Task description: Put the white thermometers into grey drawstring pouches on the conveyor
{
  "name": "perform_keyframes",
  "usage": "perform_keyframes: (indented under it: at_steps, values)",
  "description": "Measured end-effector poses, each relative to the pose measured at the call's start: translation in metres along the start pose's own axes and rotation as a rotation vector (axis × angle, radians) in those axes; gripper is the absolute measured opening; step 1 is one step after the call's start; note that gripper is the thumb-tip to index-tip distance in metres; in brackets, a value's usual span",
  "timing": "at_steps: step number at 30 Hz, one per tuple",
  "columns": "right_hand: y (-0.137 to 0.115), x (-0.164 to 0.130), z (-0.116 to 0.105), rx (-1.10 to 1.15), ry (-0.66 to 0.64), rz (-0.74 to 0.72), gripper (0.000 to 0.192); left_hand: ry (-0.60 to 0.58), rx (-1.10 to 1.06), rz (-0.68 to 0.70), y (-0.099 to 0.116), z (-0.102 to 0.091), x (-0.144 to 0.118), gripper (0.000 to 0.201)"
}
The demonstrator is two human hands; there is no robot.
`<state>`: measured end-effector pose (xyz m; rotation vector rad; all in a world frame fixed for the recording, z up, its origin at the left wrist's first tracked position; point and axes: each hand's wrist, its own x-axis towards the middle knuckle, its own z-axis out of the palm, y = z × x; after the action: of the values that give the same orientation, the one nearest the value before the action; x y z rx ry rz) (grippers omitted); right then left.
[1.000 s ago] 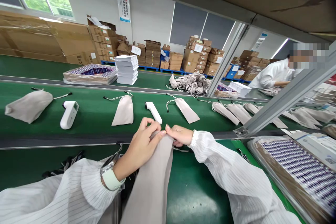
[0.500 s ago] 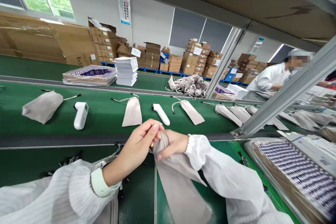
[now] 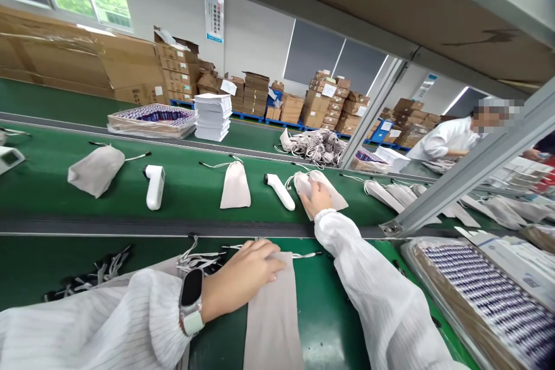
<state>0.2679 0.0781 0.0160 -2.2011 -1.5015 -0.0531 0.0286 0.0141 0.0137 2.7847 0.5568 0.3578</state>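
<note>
Head view, right hand [image 3: 315, 199] outstretched on pouch [image 3: 323, 188]

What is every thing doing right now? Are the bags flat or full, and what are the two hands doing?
left hand: open, resting flat on the near pouch.
near pouch: flat, lying on the green table.
right hand: reaching out, fingers on the belt pouch.
belt pouch: lying on the belt, string loose.
white thermometer: lying on its side beside that pouch.
left pouch: puffed up, looks filled.
</note>
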Motion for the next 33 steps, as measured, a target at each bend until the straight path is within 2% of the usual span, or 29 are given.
perform_keyframes:
  at_steps: [2,4,7,10,13,17,19,21,24,29,33]
  values:
    - [-0.008,-0.003,0.011,-0.022,-0.104,-0.186,0.045,0.052,0.005,-0.055,-0.001,0.0,0.001,0.024]
    - [-0.014,-0.003,0.02,0.048,-0.199,-0.267,0.047,0.084,0.027,-0.086,-0.001,0.003,0.001,0.023]
    - [-0.019,0.003,0.031,0.271,-0.26,-0.188,0.056,0.101,0.086,-0.058,0.0,0.006,-0.002,0.026]
    - [-0.019,0.011,0.035,0.46,-0.312,-0.102,0.053,0.061,0.103,-0.03,0.004,0.002,-0.003,0.025]
    - [-0.021,0.013,0.022,0.642,-0.367,-0.053,0.052,0.041,0.153,-0.095,0.008,-0.004,-0.001,0.025]
    - [-0.034,0.003,-0.02,1.342,-0.391,-0.076,0.064,0.075,0.154,-0.181,0.007,-0.003,0.002,0.022]
    - [-0.042,-0.004,-0.041,1.555,-0.406,-0.088,0.068,0.069,0.109,-0.203,0.007,-0.002,0.002,0.021]
    - [-0.049,-0.01,-0.054,1.603,-0.424,-0.055,0.06,0.054,0.082,-0.216,0.007,-0.002,0.001,0.022]
    - [-0.055,-0.015,-0.056,1.577,-0.417,0.007,0.049,0.023,0.054,-0.216,0.009,-0.005,0.0,0.025]
    - [-0.06,-0.019,-0.047,1.494,-0.411,-0.018,0.066,-0.013,0.029,-0.225,0.01,-0.008,0.002,0.024]
    - [-0.064,-0.025,-0.044,1.445,-0.47,-0.018,0.075,0.032,0.074,-0.207,0.01,-0.005,0.003,0.015]
